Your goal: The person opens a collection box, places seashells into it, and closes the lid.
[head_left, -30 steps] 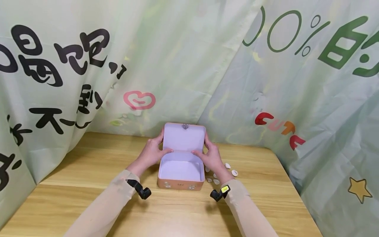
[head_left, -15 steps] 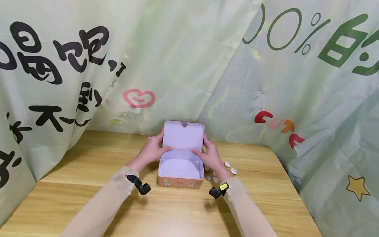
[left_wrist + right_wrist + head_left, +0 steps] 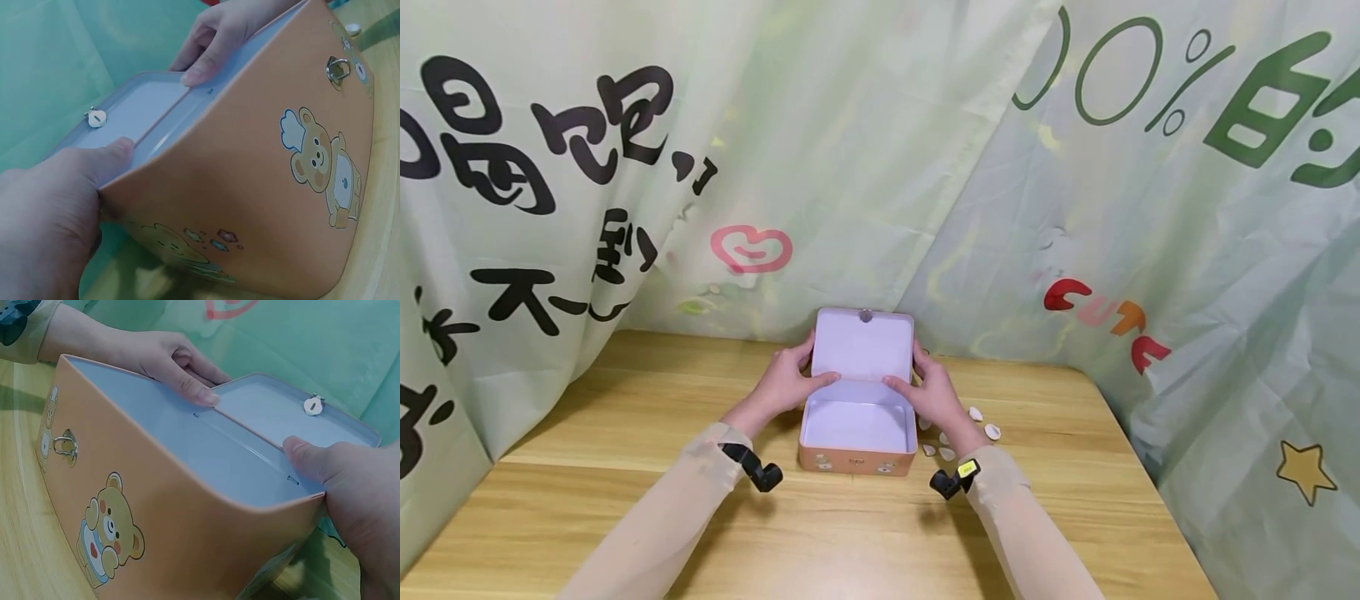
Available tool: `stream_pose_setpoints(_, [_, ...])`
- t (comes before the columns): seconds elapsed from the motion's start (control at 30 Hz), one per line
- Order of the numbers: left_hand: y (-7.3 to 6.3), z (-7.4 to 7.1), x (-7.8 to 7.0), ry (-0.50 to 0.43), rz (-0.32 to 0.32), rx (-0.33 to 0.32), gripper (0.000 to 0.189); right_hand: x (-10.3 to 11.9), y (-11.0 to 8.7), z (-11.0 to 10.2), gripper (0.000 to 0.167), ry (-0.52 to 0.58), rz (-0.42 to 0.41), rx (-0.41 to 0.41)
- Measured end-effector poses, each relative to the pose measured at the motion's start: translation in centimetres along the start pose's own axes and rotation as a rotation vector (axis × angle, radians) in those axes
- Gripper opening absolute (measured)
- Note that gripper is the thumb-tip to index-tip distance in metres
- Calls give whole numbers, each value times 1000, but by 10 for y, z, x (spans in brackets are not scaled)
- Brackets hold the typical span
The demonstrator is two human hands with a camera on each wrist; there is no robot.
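Note:
An orange tin box (image 3: 838, 460) with printed bears stands on the table, its pale inside bare. The raised lid (image 3: 862, 346) leans back at the far side. My left hand (image 3: 784, 379) grips the left rear corner, thumb inside by the hinge and fingers behind the lid. Matching it, my right hand (image 3: 936, 390) holds the right rear corner with the thumb over the rim. In the right wrist view both thumbs touch the hinge side, and a metal clasp (image 3: 313, 405) sits on the lid's edge. A wire loop latch (image 3: 337, 70) shows on the box front.
Several small white shell-like pieces (image 3: 992, 432) lie right of the box, some partly behind the right wrist. A printed curtain (image 3: 850, 167) hangs close behind the lid and round the wooden table (image 3: 850, 542).
The lid has tipped slightly further back under both hands. The box and hands otherwise stay in place; the head view has shifted a little.

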State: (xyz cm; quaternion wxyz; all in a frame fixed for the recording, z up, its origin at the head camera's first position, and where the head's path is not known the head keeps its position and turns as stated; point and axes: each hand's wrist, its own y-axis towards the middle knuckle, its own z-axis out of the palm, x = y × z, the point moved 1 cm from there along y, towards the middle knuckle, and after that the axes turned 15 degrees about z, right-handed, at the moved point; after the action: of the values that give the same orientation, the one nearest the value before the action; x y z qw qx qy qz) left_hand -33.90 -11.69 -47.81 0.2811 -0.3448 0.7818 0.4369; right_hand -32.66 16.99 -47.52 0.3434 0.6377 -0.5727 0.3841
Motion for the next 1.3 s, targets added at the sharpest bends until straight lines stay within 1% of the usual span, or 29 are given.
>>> stream_pose_setpoints(0.17, [-2,2,1,20,-9,-12,94,0,-1,1,94,14,43,10])
stream_pose_setpoints(0.4, [-3,4,2,15,-55,-17,93,-2,-2,2,92,14,85,18])
stream_pose_setpoints(0.67, [-6,5,2,4,-107,-17,91,-4,-3,4,89,25,80,37])
stream_pose_setpoints(1.0, [-8,7,6,-4,-125,-24,95,-4,-4,4,88,50,81,48])
stream_pose_setpoints(1.13, [-8,7,6,-13,-134,-29,95,-5,-4,4,88,40,97,39])
stream_pose_setpoints(1.3, [-8,8,8,-19,-141,-35,94,-7,-3,4,87,32,92,30])
